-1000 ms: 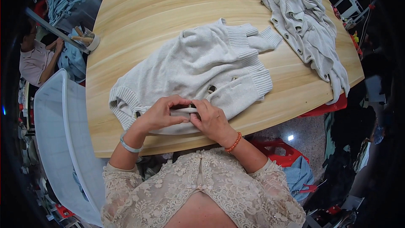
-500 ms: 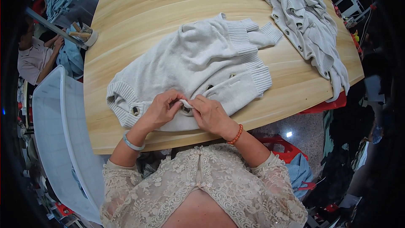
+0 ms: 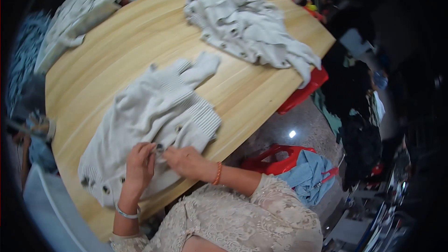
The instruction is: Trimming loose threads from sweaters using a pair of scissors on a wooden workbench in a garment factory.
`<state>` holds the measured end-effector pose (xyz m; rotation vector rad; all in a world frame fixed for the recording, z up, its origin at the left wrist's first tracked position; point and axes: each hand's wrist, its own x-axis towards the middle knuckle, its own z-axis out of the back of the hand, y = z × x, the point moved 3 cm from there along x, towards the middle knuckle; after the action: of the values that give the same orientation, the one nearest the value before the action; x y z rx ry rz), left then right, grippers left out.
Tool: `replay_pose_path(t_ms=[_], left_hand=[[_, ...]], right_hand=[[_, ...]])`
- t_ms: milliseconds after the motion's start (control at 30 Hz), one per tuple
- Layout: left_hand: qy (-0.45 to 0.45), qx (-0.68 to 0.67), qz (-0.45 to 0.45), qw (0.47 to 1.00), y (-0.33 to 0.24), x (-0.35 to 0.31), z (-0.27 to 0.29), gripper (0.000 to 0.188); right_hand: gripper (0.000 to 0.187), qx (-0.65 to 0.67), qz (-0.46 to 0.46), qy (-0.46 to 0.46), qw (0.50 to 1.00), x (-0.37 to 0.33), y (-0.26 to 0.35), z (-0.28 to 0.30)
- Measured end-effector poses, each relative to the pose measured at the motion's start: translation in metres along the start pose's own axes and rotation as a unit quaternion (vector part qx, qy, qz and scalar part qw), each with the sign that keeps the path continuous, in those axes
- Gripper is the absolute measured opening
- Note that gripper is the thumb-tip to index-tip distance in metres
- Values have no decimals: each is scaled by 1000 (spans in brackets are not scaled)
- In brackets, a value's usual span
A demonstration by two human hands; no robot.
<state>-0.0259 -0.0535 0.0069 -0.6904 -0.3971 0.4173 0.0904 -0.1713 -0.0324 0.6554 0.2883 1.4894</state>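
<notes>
An off-white knit cardigan (image 3: 135, 112) with dark buttons lies spread on the wooden table in front of me. My left hand (image 3: 141, 162) pinches the button edge of its front. Just to the right, my right hand (image 3: 186, 162) has its fingers closed on the same edge, partly blurred. Between my fingertips shows a dark button (image 3: 159, 148). Another button (image 3: 178, 129) sits farther up the front, near the wide ribbed band. Several more are at the lower left, by my left wrist.
A heap of off-white buttoned knitwear (image 3: 247, 28) lies on the far right of the table (image 3: 252, 107). A red stool (image 3: 275, 158) with blue cloth (image 3: 310, 172) stands at right. A pale plastic bin (image 3: 51, 205) is at lower left; a tray of knitwear (image 3: 88, 9) is at far left.
The view has swung to the right, so the table and cardigan appear farther left. My hands have moved along the button edge to a button nearer the wide ribbed band.
</notes>
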Motion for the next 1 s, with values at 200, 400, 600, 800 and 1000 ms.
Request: replay_pose_path(t_ms=[200,400,600,800,1000], left_hand=[[59,39,19,997,7,20,-19,13],[149,-151,207,955,25,20,-25,11],[113,-363,278,882,29,19,-21,6],[141,-377,247,882,30,7,-20,15],[94,-140,97,981,18,-6,-19,27]], right_hand=[[10,60,-31,-30,997,-12,-4,-3],[14,39,-45,-47,997,-8,-2,-7],[27,140,-12,-143,980,-6,4,14],[33,54,-49,-94,993,-6,-1,-2],[31,89,-73,-52,992,-3,-11,-8]])
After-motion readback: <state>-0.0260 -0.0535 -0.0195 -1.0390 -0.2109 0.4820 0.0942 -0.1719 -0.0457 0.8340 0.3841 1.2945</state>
